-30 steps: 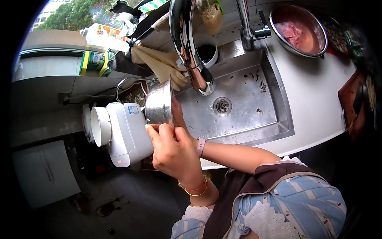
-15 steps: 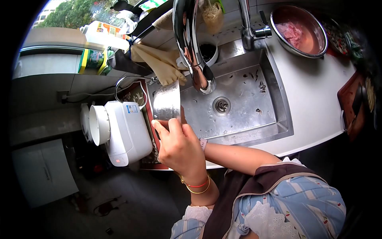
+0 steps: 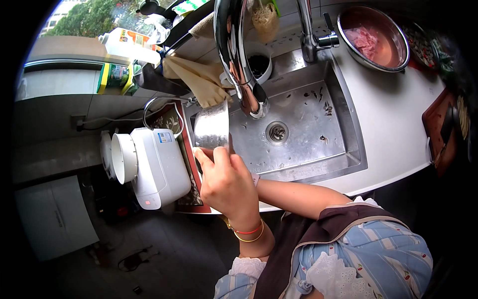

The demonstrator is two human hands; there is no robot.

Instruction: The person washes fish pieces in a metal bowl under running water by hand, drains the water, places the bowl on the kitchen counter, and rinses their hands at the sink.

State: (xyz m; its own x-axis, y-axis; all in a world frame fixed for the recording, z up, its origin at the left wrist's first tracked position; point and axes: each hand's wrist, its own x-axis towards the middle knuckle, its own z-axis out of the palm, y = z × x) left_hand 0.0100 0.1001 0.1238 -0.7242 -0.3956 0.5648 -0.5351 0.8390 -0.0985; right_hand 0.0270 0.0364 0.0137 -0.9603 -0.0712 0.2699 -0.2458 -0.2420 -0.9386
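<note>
A shiny metal bowl (image 3: 212,128) is held on its side, with its outer wall facing me, at the left edge of the steel sink (image 3: 294,167). My left hand (image 3: 228,185), with red and gold bracelets at the wrist, is closed on the bowl's lower rim. From the right comes my right forearm (image 3: 298,197); its hand is hidden behind the bowl and my left hand, so its fingers cannot be made out. The chrome faucet (image 3: 233,50) hangs over the sink beside the bowl. Small dark scraps lie in the sink and at its drain (image 3: 277,133).
A white appliance (image 3: 162,167) stands left of the sink. Beige rubber gloves (image 3: 196,82) hang behind the bowl, near a white cup with dark contents (image 3: 259,65). At the right are a metal bowl of pink meat in liquid (image 3: 376,40) and a reddish-brown board (image 3: 438,119).
The metal bowl and my left hand have moved right, to the sink's left edge, and the bowl has turned slightly. My right hand, partly visible earlier, is now hidden.
</note>
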